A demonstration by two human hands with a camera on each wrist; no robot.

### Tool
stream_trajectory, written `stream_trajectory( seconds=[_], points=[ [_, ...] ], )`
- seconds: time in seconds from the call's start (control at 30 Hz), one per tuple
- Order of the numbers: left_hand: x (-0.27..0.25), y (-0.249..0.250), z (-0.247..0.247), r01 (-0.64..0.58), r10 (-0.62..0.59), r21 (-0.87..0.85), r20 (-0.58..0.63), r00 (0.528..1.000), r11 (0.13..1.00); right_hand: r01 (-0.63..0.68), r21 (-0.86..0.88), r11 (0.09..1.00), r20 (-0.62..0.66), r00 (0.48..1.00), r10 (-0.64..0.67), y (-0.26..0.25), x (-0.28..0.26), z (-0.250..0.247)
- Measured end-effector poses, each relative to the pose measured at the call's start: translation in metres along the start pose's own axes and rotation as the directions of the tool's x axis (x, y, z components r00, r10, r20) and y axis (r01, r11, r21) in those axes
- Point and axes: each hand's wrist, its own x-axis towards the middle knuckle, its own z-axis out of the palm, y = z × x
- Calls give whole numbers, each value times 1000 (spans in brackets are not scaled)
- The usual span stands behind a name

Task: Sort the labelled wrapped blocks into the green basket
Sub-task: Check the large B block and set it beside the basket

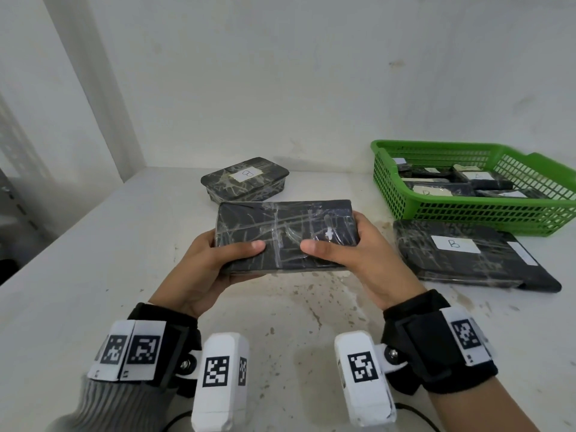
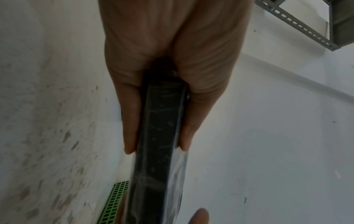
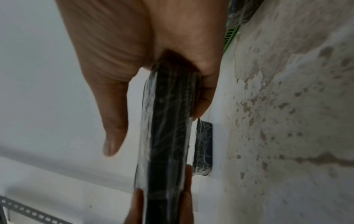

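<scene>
A flat black block (image 1: 285, 235) wrapped in clear film is held above the table, no label showing on its upper face. My left hand (image 1: 215, 260) grips its left end, thumb on top. My right hand (image 1: 349, 251) grips its right end the same way. The left wrist view shows the block's edge (image 2: 161, 136) between thumb and fingers; the right wrist view shows the edge (image 3: 168, 128) likewise. The green basket (image 1: 467, 210) stands at the right rear with several labelled wrapped blocks inside. A block marked B (image 1: 461, 254) lies in front of the basket. Another labelled block (image 1: 246, 182) lies behind the held one.
The white table (image 1: 93, 275) is stained in the middle and meets a white wall behind. A grey perforated metal frame (image 2: 298, 25) stands off to the left. A slice of the basket (image 2: 114, 203) shows beyond the block in the left wrist view.
</scene>
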Motion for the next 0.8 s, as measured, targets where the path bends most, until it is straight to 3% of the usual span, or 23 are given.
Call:
stream_trajectory(
  seconds=[0.2, 0.37, 0.53, 0.8],
  points=[
    [-4, 4, 2, 4, -3, -52, 24, 1000, 999, 63, -56, 996, 26, 998, -61, 3, -1, 1],
    [-4, 7, 8, -24, 21, -35, -80, 997, 999, 77, -57, 995, 19, 997, -76, 2, -2, 4],
    [-5, 6, 11, -21, 20, -7, -90, 996, 1000, 101, -72, 992, -101, 989, -108, 8, -3, 11],
    [-4, 7, 12, -15, 15, 3, -176, 984, 1000, 135, -99, 986, -92, 985, -144, 7, -5, 15]
  ],
)
